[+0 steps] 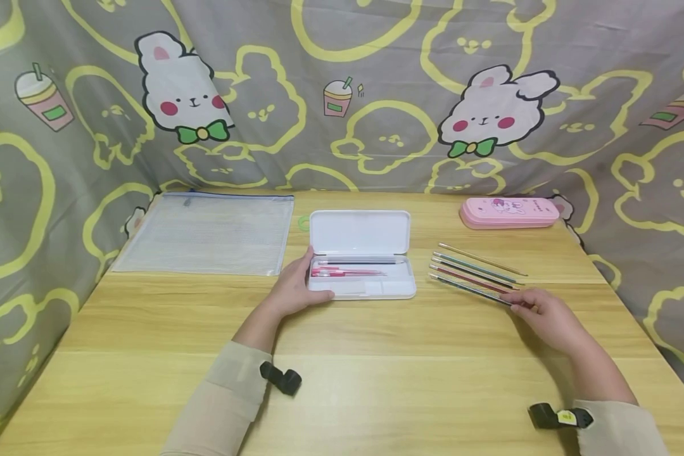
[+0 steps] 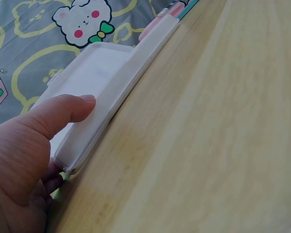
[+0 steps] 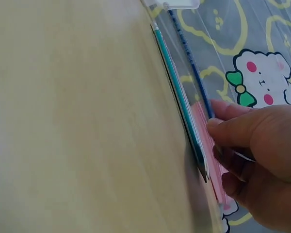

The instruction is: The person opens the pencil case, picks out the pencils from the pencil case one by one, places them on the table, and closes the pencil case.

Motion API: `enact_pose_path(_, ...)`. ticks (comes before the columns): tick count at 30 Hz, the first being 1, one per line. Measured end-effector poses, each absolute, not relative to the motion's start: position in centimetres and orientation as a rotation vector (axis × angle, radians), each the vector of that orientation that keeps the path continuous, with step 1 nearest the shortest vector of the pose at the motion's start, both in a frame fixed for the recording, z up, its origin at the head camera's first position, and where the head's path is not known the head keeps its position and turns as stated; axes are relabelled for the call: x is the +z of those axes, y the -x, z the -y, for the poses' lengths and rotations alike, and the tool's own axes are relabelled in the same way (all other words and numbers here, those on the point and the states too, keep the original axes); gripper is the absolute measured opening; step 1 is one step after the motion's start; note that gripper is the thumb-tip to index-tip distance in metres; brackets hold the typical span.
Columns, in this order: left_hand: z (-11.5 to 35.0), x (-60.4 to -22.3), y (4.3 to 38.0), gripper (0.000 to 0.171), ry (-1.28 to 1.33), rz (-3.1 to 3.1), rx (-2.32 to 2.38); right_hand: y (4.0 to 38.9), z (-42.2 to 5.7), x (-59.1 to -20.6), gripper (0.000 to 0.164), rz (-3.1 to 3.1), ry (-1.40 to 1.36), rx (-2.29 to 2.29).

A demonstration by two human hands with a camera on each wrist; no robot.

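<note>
A white pencil case [image 1: 359,233] lies with its lid up in the middle of the table. Pink-red pens [image 1: 348,273] and a dark pencil or pen rest inside it. My left hand [image 1: 291,288] grips its left end, thumb on the front wall [image 2: 94,114] and fingers round the side. To the right, my right hand [image 1: 553,320] pinches a dark blue pencil [image 3: 191,58] near its point between thumb and forefinger. This pencil is tilted over the table in the right wrist view. Beside it lie several more pencils, among them a teal one [image 3: 177,87] and a gold one [image 1: 483,259].
A clear mesh zip pouch [image 1: 216,234] lies flat at the back left. At the back right sits a closed pink pencil case [image 1: 510,213]. A small green ring [image 1: 303,223] shows beside the white lid. A patterned curtain [image 1: 387,76] hangs behind the wooden table [image 1: 376,380].
</note>
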State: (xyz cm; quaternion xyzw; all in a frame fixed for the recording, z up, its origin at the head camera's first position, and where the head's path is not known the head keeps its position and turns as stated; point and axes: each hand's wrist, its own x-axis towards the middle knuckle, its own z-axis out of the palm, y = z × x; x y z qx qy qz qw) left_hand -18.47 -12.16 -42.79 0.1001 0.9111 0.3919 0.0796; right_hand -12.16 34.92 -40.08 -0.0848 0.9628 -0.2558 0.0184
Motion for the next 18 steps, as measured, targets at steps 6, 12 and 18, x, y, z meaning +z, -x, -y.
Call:
enact_pose_path(6, 12.08, -42.65, 18.42, 0.118, -0.299, -2.723, 1.171, 11.72, -35.23, -40.51, 0.021, -2.92, 0.237, -0.814)
enact_pose_path(12, 12.06, -42.59, 18.32, 0.119, -0.3, -2.719, 1.169, 11.74, -35.41, -40.91, 0.021, -2.9, 0.212, -0.804)
enact_pose_path(18, 12.04, -42.65, 18.35, 0.119, -0.306, -2.722, 1.167, 11.82, -35.56, -41.04, 0.021, -2.897, 0.219, -0.805)
